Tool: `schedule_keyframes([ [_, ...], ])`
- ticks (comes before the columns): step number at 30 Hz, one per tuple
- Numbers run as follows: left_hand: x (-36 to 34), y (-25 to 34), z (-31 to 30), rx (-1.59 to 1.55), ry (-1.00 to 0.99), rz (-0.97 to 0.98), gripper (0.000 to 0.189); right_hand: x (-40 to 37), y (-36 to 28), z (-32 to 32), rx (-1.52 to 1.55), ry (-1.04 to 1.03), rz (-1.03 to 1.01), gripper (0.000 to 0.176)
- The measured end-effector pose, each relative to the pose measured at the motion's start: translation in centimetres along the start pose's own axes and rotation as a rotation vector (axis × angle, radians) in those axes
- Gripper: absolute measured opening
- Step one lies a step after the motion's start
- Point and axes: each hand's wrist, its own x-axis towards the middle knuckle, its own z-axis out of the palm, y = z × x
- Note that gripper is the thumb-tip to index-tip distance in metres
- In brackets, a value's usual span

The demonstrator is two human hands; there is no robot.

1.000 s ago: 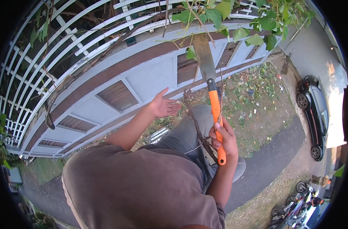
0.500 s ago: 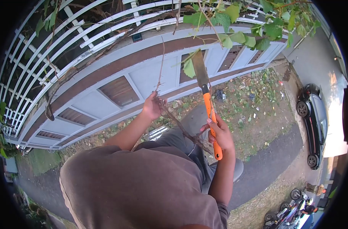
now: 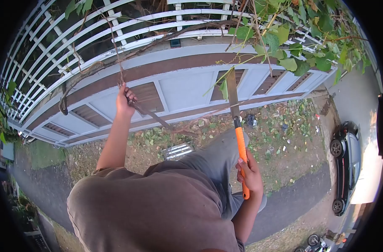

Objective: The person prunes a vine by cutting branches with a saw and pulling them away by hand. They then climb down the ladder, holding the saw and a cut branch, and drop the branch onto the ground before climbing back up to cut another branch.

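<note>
My left hand (image 3: 125, 103) is closed around a dry brown branch (image 3: 156, 118), which slants down to the right from my fist. A thinner stem rises above that hand toward the white lattice. In my right hand (image 3: 251, 173) is a pruning saw (image 3: 241, 145), gripped by its orange handle. Its long blade (image 3: 232, 93) points up and away from me. A green leaf on a tendril (image 3: 224, 89) overlaps the edge of the blade near the tip.
Curved white lattice (image 3: 145, 29) runs overhead, with leafy vines (image 3: 300, 50) at upper right. Behind it stands a white-and-brown wall (image 3: 183, 88). Below me are a slatted metal piece (image 3: 178, 151) and leaf-littered ground (image 3: 279, 147). A black car (image 3: 346, 168) is parked at right.
My left hand has moved left and up, taking the branch away from my right hand. The right hand and saw have shifted slightly right and down in view.
</note>
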Motion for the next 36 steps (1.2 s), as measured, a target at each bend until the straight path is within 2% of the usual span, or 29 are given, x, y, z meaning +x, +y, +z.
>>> schedule_keyframes([
  [4, 1.2, 5.1, 0.4, -0.025, 0.038, 0.168, 0.033, -2.9, 1.9, -0.5, -0.147, 0.048, 0.019, 0.059],
  [5, 1.9, 5.8, -0.4, -0.013, 0.074, 0.215, 0.032, -3.3, 2.7, -0.4, -0.188, 0.128, 0.010, 0.059],
  [8, 5.4, 9.0, -7.2, -0.056, 0.169, 0.357, 0.035, -5.2, 4.3, -1.9, -0.240, 0.278, 0.000, 0.058],
  [9, 5.4, 9.9, -8.5, -0.002, 0.213, 0.411, 0.037, -5.6, 4.7, -2.9, -0.257, 0.342, -0.008, 0.057],
  [11, 2.6, 10.1, -6.7, 0.141, 0.294, 0.484, 0.035, -6.4, 5.6, -4.5, -0.217, 0.382, 0.016, 0.057],
  [14, 2.4, 6.8, -6.6, 0.372, 0.176, 0.605, 0.041, -7.0, 7.4, -5.3, 0.026, 0.517, -0.031, 0.055],
  [15, 1.3, 5.4, -4.5, 0.400, 0.212, 0.629, 0.043, -7.1, 8.5, -5.9, 0.017, 0.503, -0.023, 0.055],
  [18, 1.7, 1.7, -1.0, 0.431, 0.098, 0.567, 0.041, -9.3, 11.9, -7.6, 0.101, 0.552, -0.041, 0.046],
  [20, 1.7, -0.4, 2.1, 0.413, 0.018, 0.549, 0.038, -11.8, 12.8, -8.2, 0.596, 0.480, 0.168, 0.038],
  [24, 3.0, -3.4, 6.9, 0.456, -0.030, 0.561, 0.038, -15.9, 16.0, -5.2, 0.697, 0.527, 0.186, 0.032],
  [26, 3.1, -4.2, 8.8, 0.452, -0.086, 0.561, 0.039, -17.8, 15.2, -2.0, 0.591, 0.646, 0.049, 0.035],
  [27, 2.9, -5.2, 9.8, 0.448, -0.132, 0.551, 0.040, -18.2, 15.3, -1.0, 0.626, 0.683, 0.058, 0.035],
  [29, 2.9, -6.9, 12.1, 0.470, -0.131, 0.604, 0.042, -16.6, 14.4, 0.9, 0.456, 0.685, -0.057, 0.041],
  [30, 3.4, -7.2, 12.4, 0.481, -0.144, 0.581, 0.043, -16.2, 13.3, 1.7, 0.430, 0.640, -0.076, 0.051],
  [31, 3.5, -7.4, 12.7, 0.488, -0.141, 0.561, 0.044, -15.6, 14.0, 1.5, 0.439, 0.659, -0.076, 0.051],
  [32, 3.7, -7.9, 12.9, 0.489, -0.145, 0.558, 0.044, -14.3, 15.3, 1.1, 0.149, 0.613, -0.077, 0.055],
  [34, 3.8, -8.0, 13.7, 0.527, -0.101, 0.579, 0.044, -11.8, 13.9, 1.1, -0.154, 0.528, -0.077, 0.058],
  [36, 3.4, -7.8, 13.7, 0.492, -0.107, 0.619, 0.041, -9.5, 11.2, 2.2, -0.790, 0.442, -0.223, 0.061],
])
